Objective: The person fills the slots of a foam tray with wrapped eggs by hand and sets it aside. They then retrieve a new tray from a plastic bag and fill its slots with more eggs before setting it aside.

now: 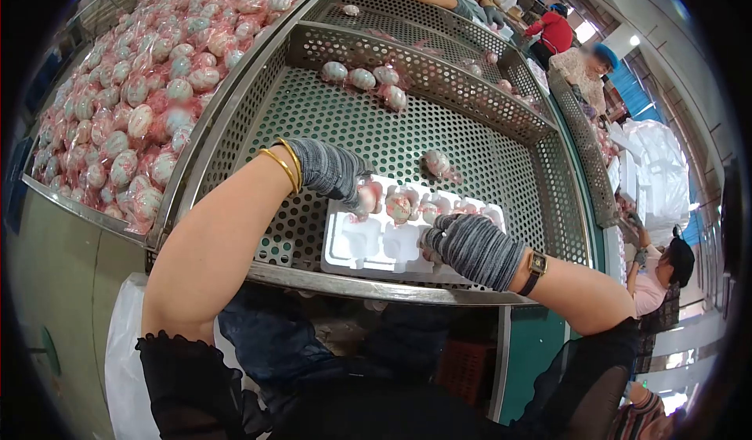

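A white foam tray (356,244) with moulded cups lies at the front edge of the perforated metal bin (486,146). Wrapped eggs (398,208) in clear film with red print sit in its far row; the near cups at its left hold nothing. My left hand (338,172), in a grey striped glove, has its fingers closed round a wrapped egg (366,197) at the tray's far left cup. Over the tray's right part is my right hand (474,248), gloved alike, fingers curled downward; what they hold, if anything, is hidden. A loose egg (436,163) rests behind the tray.
Several wrapped eggs (362,79) lie near the bin's back divider (439,80). A large heap of wrapped eggs (141,119) fills the left table. Co-workers' gloved hands (489,16) are beyond the divider. More people and white foam trays stacked in plastic (654,166) are at right.
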Action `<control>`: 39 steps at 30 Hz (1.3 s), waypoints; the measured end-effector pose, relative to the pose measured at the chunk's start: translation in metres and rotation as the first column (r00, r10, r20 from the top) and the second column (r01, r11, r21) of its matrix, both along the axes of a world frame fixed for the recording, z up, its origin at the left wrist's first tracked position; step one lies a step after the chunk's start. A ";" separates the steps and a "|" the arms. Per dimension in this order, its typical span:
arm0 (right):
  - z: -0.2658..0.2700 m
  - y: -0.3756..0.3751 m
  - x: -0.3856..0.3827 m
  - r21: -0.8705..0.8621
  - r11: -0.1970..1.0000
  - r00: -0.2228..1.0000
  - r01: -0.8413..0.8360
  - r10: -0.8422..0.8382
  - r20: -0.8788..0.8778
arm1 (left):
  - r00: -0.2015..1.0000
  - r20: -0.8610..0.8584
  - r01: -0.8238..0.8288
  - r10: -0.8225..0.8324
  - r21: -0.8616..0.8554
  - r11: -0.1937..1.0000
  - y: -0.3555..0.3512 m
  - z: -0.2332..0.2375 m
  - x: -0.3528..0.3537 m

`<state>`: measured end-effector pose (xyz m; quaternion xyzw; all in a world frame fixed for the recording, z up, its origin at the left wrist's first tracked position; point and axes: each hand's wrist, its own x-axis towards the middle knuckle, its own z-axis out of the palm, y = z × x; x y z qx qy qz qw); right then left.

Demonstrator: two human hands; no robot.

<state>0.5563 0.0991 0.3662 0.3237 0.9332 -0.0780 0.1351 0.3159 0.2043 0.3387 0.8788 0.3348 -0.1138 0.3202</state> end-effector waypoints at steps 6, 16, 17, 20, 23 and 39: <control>0.001 -0.006 -0.004 0.049 0.998 1.000 0.025 -0.024 -0.006 | 0.998 -0.054 0.032 -0.033 -0.019 0.999 0.003 -0.002 0.004; -0.018 0.122 0.043 -0.158 0.798 0.743 0.581 -0.600 -0.298 | 0.999 -0.043 0.007 -0.011 -0.085 0.996 0.008 -0.005 0.003; -0.036 0.135 0.046 0.077 0.804 0.802 0.590 -0.571 -0.175 | 0.998 -0.057 0.001 -0.006 -0.094 0.996 0.007 -0.003 0.004; -0.088 0.163 0.050 -0.077 0.765 0.762 0.639 -0.643 -0.077 | 0.999 -0.042 0.022 -0.024 -0.060 0.998 0.009 -0.006 0.002; -0.078 0.164 0.032 -0.055 0.743 0.741 0.667 -0.654 0.151 | 0.999 -0.023 0.037 -0.038 -0.043 0.998 0.008 -0.004 0.003; -0.017 -0.016 -0.011 -0.308 0.914 0.671 0.263 -0.403 -0.623 | 0.997 -0.066 0.055 -0.051 0.066 0.996 0.005 -0.003 0.001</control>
